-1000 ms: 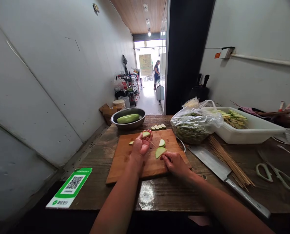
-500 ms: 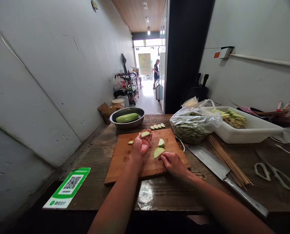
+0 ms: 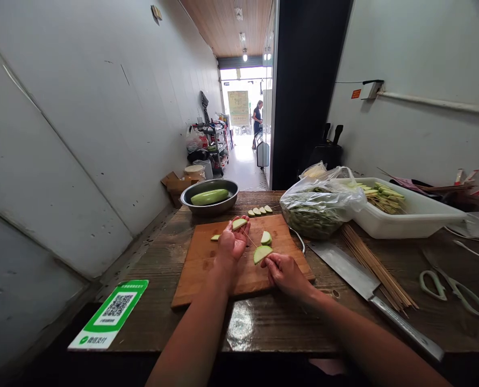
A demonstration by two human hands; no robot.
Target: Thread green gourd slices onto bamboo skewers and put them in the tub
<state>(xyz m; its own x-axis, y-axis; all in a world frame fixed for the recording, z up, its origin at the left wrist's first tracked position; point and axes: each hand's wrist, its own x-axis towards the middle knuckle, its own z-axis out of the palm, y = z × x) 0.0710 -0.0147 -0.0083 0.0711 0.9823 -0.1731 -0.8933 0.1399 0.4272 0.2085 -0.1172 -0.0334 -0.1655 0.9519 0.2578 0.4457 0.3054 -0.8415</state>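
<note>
Above the wooden cutting board (image 3: pixel 199 269), my left hand (image 3: pixel 233 246) is turned palm up, with a half-round zucchini slice (image 3: pixel 239 223) held between thumb and fingers. My right hand (image 3: pixel 283 270) pinches a thin wooden skewer (image 3: pixel 249 238) that carries another half-round slice (image 3: pixel 262 254), close to the fingertips. The skewer's far end points at the slice in my left hand; whether it has entered that slice I cannot tell. A small stack of slices (image 3: pixel 266 237) lies on the board to the right, and a piece (image 3: pixel 215 237) shows left of my left hand.
Behind the board stand a metal bowl (image 3: pixel 236 200) with a whole zucchini (image 3: pixel 209 196) and a row of slices (image 3: pixel 260 211). To the right are a cleaver (image 3: pixel 346 266), bare skewers (image 3: pixel 378 269), scissors (image 3: pixel 451 285), a plastic bag of greens (image 3: pixel 320 207) and a white tub (image 3: pixel 416 223).
</note>
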